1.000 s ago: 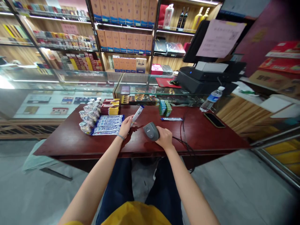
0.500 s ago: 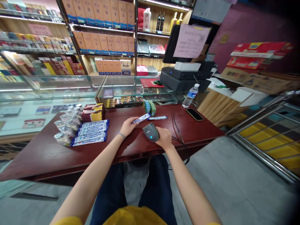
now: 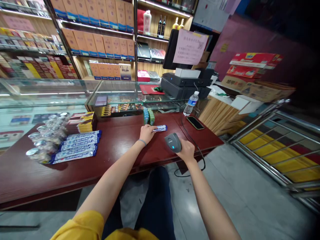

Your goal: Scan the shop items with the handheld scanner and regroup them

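Observation:
My left hand (image 3: 147, 133) has its fingers closed on the near end of a slim blue-and-white snack packet (image 3: 161, 128), low over the red-brown desk. Whether a second packet lies under it, I cannot tell. In my right hand (image 3: 187, 150) is a dark grey barcode scanner (image 3: 173, 142) with a lit blue light, held above the desk to the right of the packet. More blue-and-white packets (image 3: 78, 145) lie in a row on the left part of the desk. Small green and blue packs (image 3: 149, 116) stand just beyond my left hand.
Lidded jars (image 3: 41, 146) and red-and-yellow boxes (image 3: 85, 121) stand at the left. A water bottle (image 3: 191, 104), a phone (image 3: 195, 122) and the scanner's cable (image 3: 201, 155) are to the right. Glass display cases (image 3: 117, 88) border the desk's far side; a metal rack (image 3: 262, 143) stands at right.
My left hand has carried its packet right and lowered it to where another packet lay. My right hand has shifted right with the scanner. The view has turned right.

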`<state>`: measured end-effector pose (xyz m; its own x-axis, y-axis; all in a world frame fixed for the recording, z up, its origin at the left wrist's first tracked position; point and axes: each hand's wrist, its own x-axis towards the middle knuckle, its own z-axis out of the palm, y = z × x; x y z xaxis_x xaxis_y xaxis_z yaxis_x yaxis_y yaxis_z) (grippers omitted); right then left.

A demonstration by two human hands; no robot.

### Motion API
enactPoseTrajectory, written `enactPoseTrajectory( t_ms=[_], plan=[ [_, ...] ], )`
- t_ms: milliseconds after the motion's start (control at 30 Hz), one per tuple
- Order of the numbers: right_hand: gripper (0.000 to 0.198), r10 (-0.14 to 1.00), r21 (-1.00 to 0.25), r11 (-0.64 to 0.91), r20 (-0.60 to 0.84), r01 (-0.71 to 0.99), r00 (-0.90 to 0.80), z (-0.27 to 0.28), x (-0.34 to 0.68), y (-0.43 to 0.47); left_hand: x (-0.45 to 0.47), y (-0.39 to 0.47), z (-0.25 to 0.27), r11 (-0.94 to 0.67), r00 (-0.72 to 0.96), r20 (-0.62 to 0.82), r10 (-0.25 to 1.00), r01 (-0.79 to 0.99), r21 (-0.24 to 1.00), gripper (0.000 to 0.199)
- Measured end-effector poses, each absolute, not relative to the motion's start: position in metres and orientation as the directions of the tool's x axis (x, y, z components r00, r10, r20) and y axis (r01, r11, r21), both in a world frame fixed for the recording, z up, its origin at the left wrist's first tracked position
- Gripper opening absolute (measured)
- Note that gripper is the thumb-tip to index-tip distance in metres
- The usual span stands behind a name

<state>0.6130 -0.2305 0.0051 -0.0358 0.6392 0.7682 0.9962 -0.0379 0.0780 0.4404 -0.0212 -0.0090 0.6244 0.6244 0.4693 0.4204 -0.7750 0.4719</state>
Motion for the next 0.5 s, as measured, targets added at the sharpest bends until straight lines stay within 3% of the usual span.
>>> enactPoseTrajectory(
  t_ms=[300, 500],
  plan=[
    [0.036, 0.615, 0.081, -0.047, 0.788, 0.996, -0.035, 0.003, 0.618, -0.233, 0.45, -0.022, -0.015, -0.766, 0.655, 0.401, 0.641, 0.508, 0.393, 0.024],
    [0.035, 0.611, 0.084, -0.075, 0.792, 0.994, -0.021, 0.002, 0.616, -0.229, 0.433, -0.028, -0.009, -0.727, 0.557, 0.467, 0.686, 0.509, 0.461, 0.031]
  ],
)
